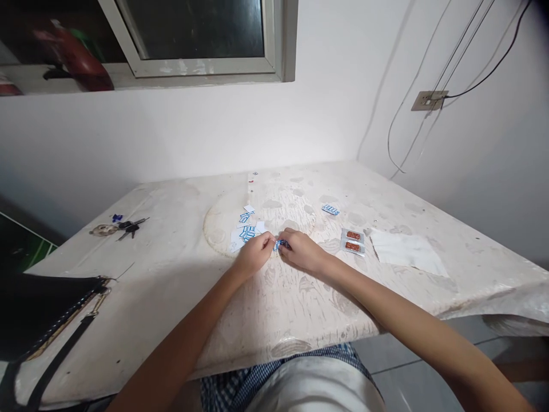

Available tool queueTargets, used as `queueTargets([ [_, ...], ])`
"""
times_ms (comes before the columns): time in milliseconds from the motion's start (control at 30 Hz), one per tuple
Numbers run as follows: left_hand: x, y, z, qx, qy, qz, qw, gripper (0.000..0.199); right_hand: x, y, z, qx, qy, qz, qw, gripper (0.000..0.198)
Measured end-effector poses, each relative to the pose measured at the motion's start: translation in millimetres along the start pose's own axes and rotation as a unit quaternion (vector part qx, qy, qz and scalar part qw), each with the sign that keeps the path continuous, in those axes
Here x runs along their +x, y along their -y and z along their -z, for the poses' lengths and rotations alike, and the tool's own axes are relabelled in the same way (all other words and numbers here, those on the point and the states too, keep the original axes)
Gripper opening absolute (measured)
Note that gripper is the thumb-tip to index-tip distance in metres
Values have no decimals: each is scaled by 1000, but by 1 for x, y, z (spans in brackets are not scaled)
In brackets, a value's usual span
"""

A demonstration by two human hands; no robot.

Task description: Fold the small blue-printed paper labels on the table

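Observation:
My left hand [258, 252] and my right hand [300, 249] meet over the middle of the table, fingertips almost touching. Both are closed in a pinch on a small blue-and-white printed piece [281, 244], thin like paper or foil and mostly covered by my right fingers. Just left of my left hand lie several blue-printed cut pieces [247, 233] on white paper [235, 241]. Beyond them is a smaller cluster of blue-printed strips [246, 217]. Another blue-printed piece [330, 210] lies farther back on the right. Exactly how my fingertips grip is too small to tell.
Right of my hands sit a silver blister pack [353, 241] with two reddish-brown sections and a white cloth or tissue [407, 252]. Keys [131, 227] lie on the left; a black bag [51, 309] with a strap occupies the near left corner. A wall stands behind the table [171, 297].

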State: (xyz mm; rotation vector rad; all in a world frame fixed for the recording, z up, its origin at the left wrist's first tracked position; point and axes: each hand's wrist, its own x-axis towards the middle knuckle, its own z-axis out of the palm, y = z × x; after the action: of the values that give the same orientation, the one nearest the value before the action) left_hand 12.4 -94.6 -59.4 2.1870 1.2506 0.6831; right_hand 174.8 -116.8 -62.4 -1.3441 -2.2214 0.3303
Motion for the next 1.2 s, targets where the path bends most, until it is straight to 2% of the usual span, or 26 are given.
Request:
queueTargets([
  [367,0,2,-1,-32,0,20,999,30,0,0,4,26,11,2,1000,18],
  [700,0,4,-4,-37,-14,16,999,25,-2,2,0,-35,11,2,999,19],
  [933,-6,-4,1,112,0,-9,994,17,-3,4,1,-44,11,-10,999,18],
  [1100,-8,-10,-4,252,-1,-43,967,15,-4,5,3,14,7,-10,1000,14],
  [1200,-9,-13,-8,318,-3,-69,946,19,-6,2,15,66,47,5,997,17],
])
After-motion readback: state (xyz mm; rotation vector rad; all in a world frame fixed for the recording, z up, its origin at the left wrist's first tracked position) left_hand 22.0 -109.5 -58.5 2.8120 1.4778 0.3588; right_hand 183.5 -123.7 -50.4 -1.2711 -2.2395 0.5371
